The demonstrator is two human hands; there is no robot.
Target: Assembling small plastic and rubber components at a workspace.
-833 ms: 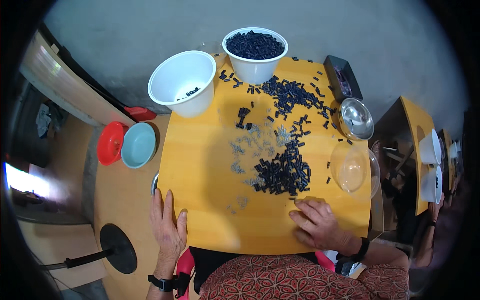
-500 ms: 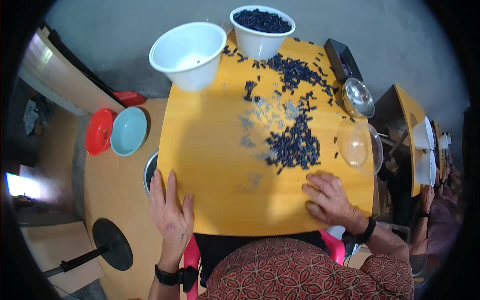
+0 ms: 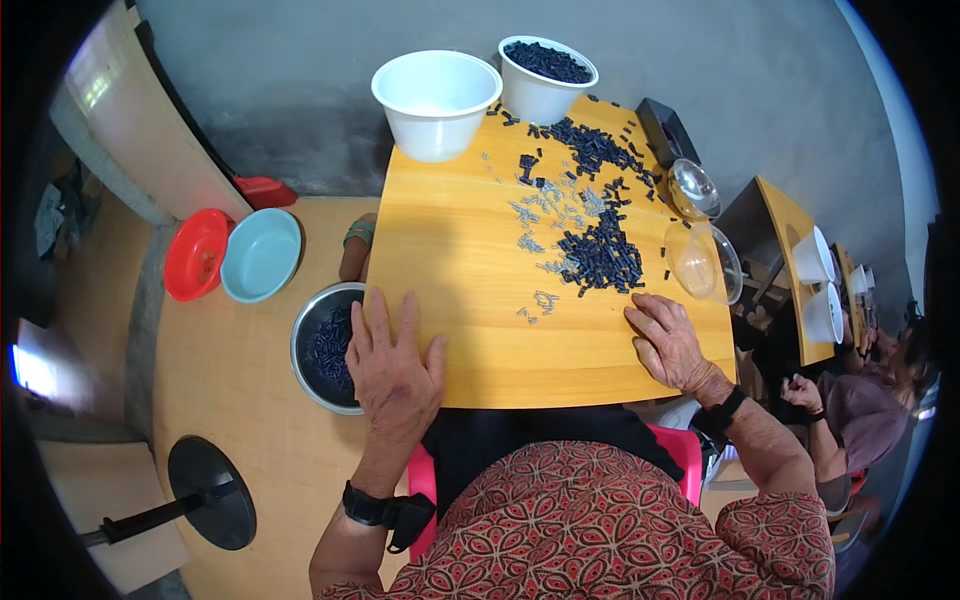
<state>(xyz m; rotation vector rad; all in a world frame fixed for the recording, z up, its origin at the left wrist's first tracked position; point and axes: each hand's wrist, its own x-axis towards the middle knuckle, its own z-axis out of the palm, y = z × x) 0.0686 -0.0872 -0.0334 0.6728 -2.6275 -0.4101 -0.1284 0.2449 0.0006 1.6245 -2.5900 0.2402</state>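
Observation:
My left hand [image 3: 395,365] is open, fingers spread, over the left front edge of the yellow table [image 3: 470,350]. Below it on the floor stands a metal bowl [image 3: 299,352] holding small dark pieces [image 3: 332,345]. Resting on the table's front right part, my right hand [image 3: 668,342] has its fingers loosely bent and apart, with nothing visible in them. Just beyond its fingertips is a heap of short black pieces [image 3: 603,255]. Small silvery pieces [image 3: 540,205] lie scattered left of that heap, and a few [image 3: 543,300] are nearer to me.
At the back stand a white tub [image 3: 430,125] and another white tub [image 3: 540,100] full of black pieces. A black tray [image 3: 668,132], a metal bowl [image 3: 694,190] and a clear bowl [image 3: 700,262] line the right side. Red [image 3: 190,255] and light blue basins [image 3: 262,257] sit on the floor. Another person [image 3: 860,420] is at right.
The view has shifted, bringing the floor bowl and a sandalled foot beyond it into sight. My left hand's fingers are spread wider; my right hand still rests on the table beside the black heap.

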